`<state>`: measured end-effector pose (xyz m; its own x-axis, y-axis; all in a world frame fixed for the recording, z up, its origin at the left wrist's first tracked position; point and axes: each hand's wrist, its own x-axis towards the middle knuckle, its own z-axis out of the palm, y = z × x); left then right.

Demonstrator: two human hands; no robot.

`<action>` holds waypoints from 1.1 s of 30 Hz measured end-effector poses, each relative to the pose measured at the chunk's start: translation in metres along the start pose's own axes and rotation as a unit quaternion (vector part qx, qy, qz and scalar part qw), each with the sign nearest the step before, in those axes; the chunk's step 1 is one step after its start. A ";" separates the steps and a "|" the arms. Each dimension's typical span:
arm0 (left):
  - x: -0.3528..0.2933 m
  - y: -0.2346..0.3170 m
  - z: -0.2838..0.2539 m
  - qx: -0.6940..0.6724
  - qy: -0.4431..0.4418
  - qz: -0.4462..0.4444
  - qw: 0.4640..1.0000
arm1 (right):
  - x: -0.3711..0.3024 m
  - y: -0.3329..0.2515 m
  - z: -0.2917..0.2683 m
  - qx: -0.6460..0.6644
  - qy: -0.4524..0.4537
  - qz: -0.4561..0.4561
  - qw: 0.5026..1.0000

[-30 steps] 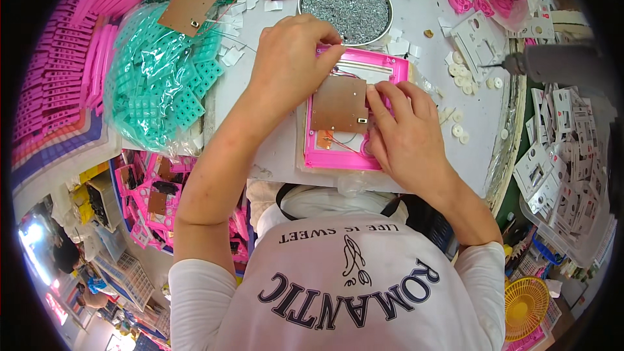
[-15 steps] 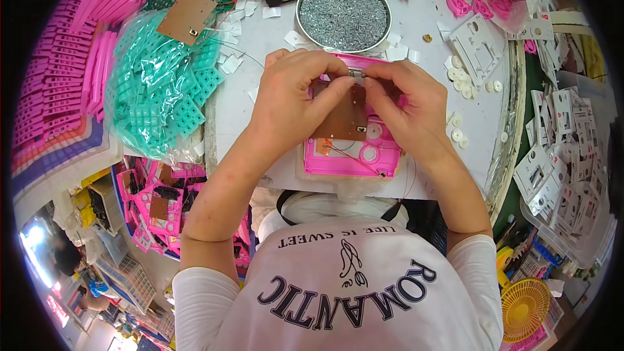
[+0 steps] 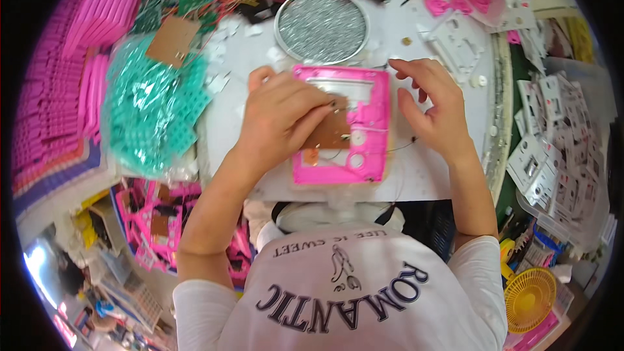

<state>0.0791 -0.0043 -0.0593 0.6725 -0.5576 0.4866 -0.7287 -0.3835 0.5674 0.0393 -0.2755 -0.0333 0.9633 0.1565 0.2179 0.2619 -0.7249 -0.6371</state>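
A pink plastic housing (image 3: 375,168) lies on the white table in front of me. Over its left part sits a brown circuit board (image 3: 330,133), and thin wires run from the housing. My left hand (image 3: 278,117) is above the board's upper end, thumb and fingers pinched together; what is between the fingertips is too small and blurred to tell. To the right of the housing my right hand (image 3: 434,107) hovers with its fingers apart and nothing in them. White round parts show inside the housing.
A round metal tin of small screws (image 3: 322,26) stands beyond the housing. At left lie a bag of teal keypads (image 3: 153,110), a loose brown board (image 3: 173,41) and stacked pink parts (image 3: 107,10). White panels (image 3: 546,162) fill a bin at right.
My right hand has left the housing's top edge and moved right, its fingers opening. My left hand has moved slightly left and down, staying over the board. The view has shifted a little.
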 end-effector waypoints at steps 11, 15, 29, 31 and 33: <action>-0.001 0.009 0.002 -0.051 0.020 -0.121 0.991 | 0.112 0.170 -0.089 -0.216 0.021 0.060 0.974; -0.004 0.011 0.006 -0.041 0.043 -0.134 0.989 | 0.145 0.141 -0.067 -0.303 -0.082 0.100 0.944; -0.009 0.011 0.010 -0.044 0.078 -0.141 0.986 | 0.200 0.229 -0.042 -0.078 0.059 0.149 0.984; -0.004 0.009 0.018 -0.079 0.071 -0.116 0.988 | 0.172 0.341 -0.099 -0.096 0.151 0.004 0.984; -0.013 0.008 0.012 -0.057 0.077 -0.135 0.986 | 0.167 0.235 -0.083 -0.169 0.150 0.065 0.972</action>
<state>0.0628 -0.0094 -0.0688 0.8580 -0.3252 0.3977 -0.5071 -0.4119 0.7571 0.2572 -0.4753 -0.0855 0.9130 -0.1176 0.3905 0.0560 -0.9123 -0.4057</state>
